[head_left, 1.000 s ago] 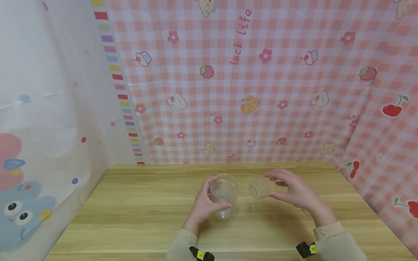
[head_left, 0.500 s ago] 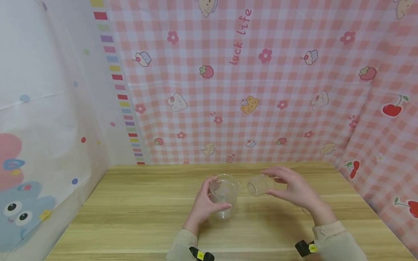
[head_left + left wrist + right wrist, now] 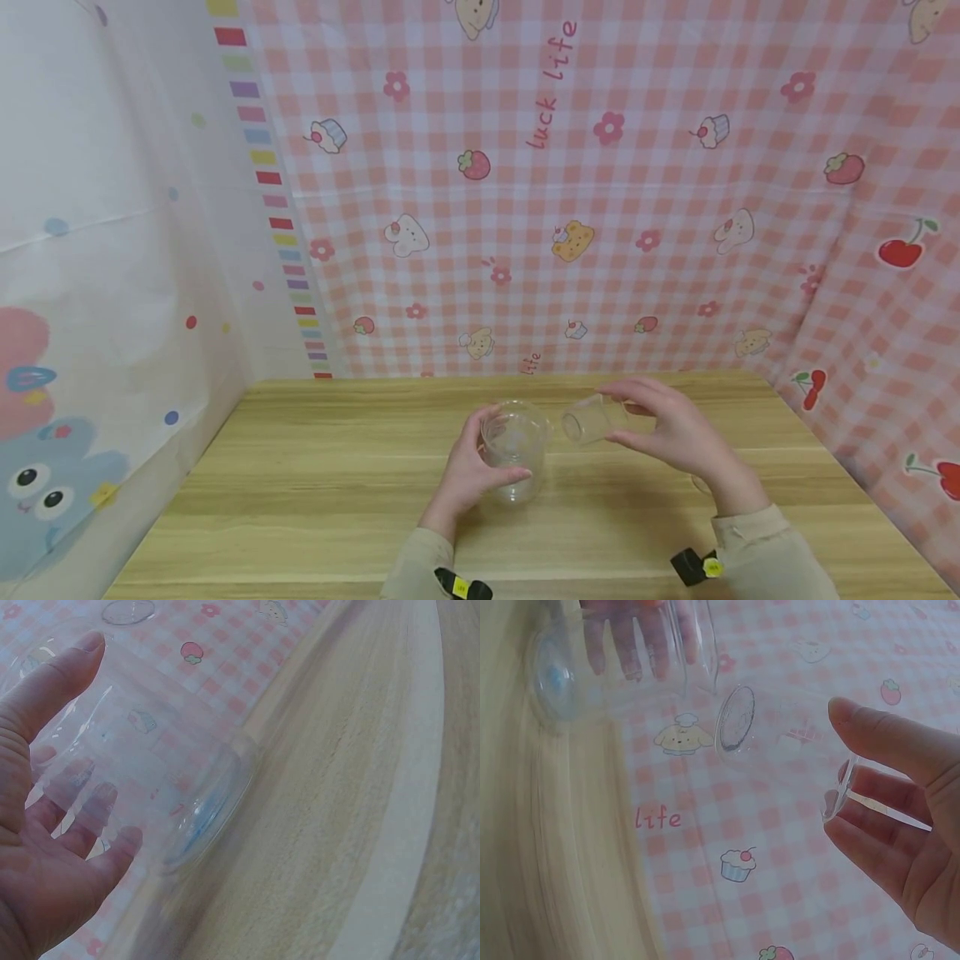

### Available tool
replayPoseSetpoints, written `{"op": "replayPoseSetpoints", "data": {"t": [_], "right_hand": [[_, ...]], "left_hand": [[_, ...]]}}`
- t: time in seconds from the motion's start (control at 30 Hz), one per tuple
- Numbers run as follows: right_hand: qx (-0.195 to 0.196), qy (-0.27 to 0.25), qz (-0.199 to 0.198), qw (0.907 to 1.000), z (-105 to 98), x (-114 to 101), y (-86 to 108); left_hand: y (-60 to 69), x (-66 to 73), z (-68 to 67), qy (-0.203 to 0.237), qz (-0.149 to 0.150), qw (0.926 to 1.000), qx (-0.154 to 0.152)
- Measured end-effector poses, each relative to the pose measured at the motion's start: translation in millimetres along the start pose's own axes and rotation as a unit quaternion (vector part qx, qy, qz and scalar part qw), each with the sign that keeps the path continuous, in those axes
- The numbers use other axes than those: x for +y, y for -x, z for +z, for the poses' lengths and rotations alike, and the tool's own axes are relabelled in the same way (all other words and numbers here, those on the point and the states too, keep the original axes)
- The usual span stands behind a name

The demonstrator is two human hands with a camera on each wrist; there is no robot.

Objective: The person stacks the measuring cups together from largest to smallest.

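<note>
A large clear container [image 3: 517,442] stands upright on the wooden table, and my left hand [image 3: 472,468] curls round its left side, thumb in front. In the left wrist view, fingers show through the wall of the clear container [image 3: 150,742]. My right hand [image 3: 678,433] pinches a smaller clear cup [image 3: 587,420] near its rim, above the table and just right of the container. That small cup [image 3: 780,731] is tilted on its side, its base toward the container, as the right wrist view shows. The two do not appear to touch.
On the wooden table [image 3: 337,500], a clear round object [image 3: 701,484] lies partly hidden by the right wrist. Pink checked cloth [image 3: 450,275] hangs behind and at the right; a white patterned sheet [image 3: 135,275] hangs at the left.
My right hand has moved slightly left with the small cup, which has risen a little and come closer to the large container. My left hand and the container have stayed in place.
</note>
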State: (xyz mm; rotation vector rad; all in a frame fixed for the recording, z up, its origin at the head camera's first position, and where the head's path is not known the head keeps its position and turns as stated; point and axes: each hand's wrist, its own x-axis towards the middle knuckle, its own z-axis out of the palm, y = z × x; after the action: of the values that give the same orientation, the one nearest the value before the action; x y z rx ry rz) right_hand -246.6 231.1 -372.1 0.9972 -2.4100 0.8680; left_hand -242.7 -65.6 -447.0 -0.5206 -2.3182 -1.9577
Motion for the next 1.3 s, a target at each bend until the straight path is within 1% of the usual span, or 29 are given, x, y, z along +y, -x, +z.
{"op": "replayPoseSetpoints", "data": {"t": [0.2, 0.3, 0.47, 0.73, 0.97, 1.07, 1.3], "right_hand": [[0.0, -0.003, -0.001, 1.0, -0.4, -2.7, -2.4], [0.004, -0.004, -0.006, 1.0, -1.0, -3.8, -4.0], [0.01, -0.002, -0.018, 0.9998, -2.2, -5.8, -7.1], [0.003, 0.0, -0.021, 0.9998, -3.3, -12.2, -13.9], [0.006, 0.018, -0.049, 0.9986, -2.8, -16.2, -23.1], [0.0, 0.019, -0.056, 0.9983, -2.2, -18.7, -27.1], [-0.014, 0.014, -0.058, 0.9981, 0.4, -23.5, -36.5]], "left_hand": [[-8.3, -28.9, 3.0, -0.005, -0.001, 1.0, 0.009], [-9.6, -33.6, 2.5, -0.006, 0.004, 0.9999, 0.01], [-10.0, -35.5, 1.8, -0.009, 0.011, 0.9999, 0.009], [-9.6, -34.3, 1.9, -0.006, 0.004, 0.9999, 0.007], [-11.2, -32.9, 2.5, 0.006, 0.001, 0.9999, 0.008], [-11.3, -33.8, 2.6, 0.005, -0.004, 1.0, 0.008], [-9.9, -35.0, 2.6, 0.002, -0.003, 1.0, 0.006]]}}
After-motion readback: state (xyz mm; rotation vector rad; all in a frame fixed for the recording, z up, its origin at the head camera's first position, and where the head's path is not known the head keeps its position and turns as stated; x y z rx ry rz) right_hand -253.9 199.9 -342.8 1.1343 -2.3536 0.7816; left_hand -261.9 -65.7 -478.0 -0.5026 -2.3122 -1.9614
